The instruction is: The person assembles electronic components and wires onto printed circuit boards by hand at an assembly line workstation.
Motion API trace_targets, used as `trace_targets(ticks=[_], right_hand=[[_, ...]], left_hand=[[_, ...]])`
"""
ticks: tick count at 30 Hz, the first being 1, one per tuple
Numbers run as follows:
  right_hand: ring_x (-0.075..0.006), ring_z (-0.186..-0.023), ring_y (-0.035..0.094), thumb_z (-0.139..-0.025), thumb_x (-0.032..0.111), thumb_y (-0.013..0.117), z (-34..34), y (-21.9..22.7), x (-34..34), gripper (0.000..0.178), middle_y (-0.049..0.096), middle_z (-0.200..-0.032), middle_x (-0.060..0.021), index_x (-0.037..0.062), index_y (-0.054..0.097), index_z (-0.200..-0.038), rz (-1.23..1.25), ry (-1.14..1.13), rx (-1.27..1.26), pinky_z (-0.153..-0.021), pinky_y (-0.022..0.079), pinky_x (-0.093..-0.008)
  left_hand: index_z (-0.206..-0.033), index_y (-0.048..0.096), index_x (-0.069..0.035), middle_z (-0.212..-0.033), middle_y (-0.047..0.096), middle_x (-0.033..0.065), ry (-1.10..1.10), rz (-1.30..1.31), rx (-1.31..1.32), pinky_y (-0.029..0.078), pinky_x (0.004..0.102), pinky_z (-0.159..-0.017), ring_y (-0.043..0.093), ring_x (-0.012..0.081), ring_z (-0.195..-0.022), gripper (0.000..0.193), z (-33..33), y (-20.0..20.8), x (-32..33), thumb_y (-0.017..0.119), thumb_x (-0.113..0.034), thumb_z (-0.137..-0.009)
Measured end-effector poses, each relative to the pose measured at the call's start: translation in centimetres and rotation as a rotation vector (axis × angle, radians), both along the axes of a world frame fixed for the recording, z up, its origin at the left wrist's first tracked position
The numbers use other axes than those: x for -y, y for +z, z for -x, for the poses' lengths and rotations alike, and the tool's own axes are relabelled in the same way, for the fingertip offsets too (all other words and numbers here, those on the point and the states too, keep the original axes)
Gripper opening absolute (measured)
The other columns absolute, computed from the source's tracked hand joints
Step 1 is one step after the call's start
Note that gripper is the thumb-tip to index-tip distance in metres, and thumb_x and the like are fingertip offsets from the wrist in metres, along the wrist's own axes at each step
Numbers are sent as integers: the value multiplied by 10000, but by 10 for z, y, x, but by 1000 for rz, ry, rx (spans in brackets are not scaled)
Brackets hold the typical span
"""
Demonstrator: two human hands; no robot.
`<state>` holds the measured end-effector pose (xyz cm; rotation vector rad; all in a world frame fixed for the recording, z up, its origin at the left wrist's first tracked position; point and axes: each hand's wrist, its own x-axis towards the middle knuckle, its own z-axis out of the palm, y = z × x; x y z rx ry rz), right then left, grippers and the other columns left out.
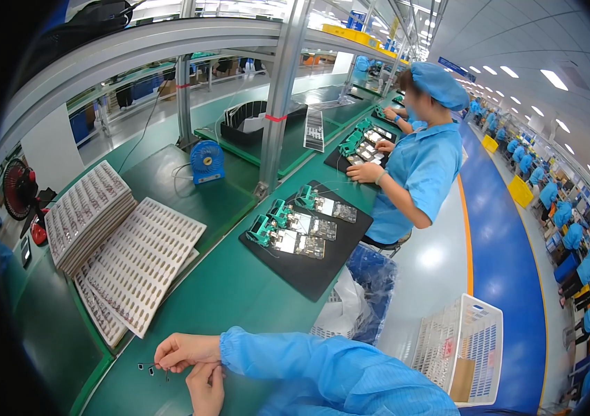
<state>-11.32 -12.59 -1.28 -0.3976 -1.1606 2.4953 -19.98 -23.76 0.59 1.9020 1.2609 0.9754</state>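
Observation:
At the lower left, my right hand (185, 351) is closed, fingertips pinching a thin, dark little part (166, 375); its exact kind is too small to tell. My left hand (206, 390) lies just below, thumb and fingers curled together against the right hand. Whatever is between its fingers is hidden. Beside the right fingertips are two tiny dark square pieces with pale edges (151, 371); I cannot tell whether they are joined to the pinched part. Both hands are over the green tabletop (184, 315).
Cream slotted trays (144, 267) lean in a stack at left, near a red-and-black fan (20, 191) and a small blue fan (207, 161). A black mat (295, 272) bears several circuit boards with green clips. A co-worker (412, 152) sits beyond; a white basket (478, 360) stands at right.

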Motion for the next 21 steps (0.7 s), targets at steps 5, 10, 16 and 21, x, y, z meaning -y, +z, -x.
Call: trace_targets(ticks=[5,10,16,21], right_hand=[[-49,-758,566,-918,119,651,0,1,0,125,640,-970,-32,14,634,-983,1,-1,2,-656,483,-185],[-48,-756,565,-918,120,651,0,3,1,125,638,-963,-30,13,632,-980,-4,3,3,-654,480,-184],[-47,-751,561,-915,126,656,-1,6,2,132,633,-958,-27,12,630,-978,0,0,11,-653,478,-184],[-48,-752,560,-915,131,656,-2,7,3,143,632,-958,-27,10,627,-986,-2,-6,17,-653,478,-184]], left_hand=[[-960,664,34,-827,669,172,7,-11,5,497,382,-748,637,299,-759,140,1,-3,-1,580,-57,-893],[-953,664,36,-824,666,172,7,-32,-4,500,374,-733,637,296,-752,136,1,-2,0,573,-46,-894],[-943,662,41,-823,663,175,4,-31,17,500,371,-718,636,296,-746,134,0,-1,0,563,-36,-897],[-950,666,35,-847,670,183,5,-19,5,503,383,-744,642,311,-778,137,0,0,1,572,-49,-896]])
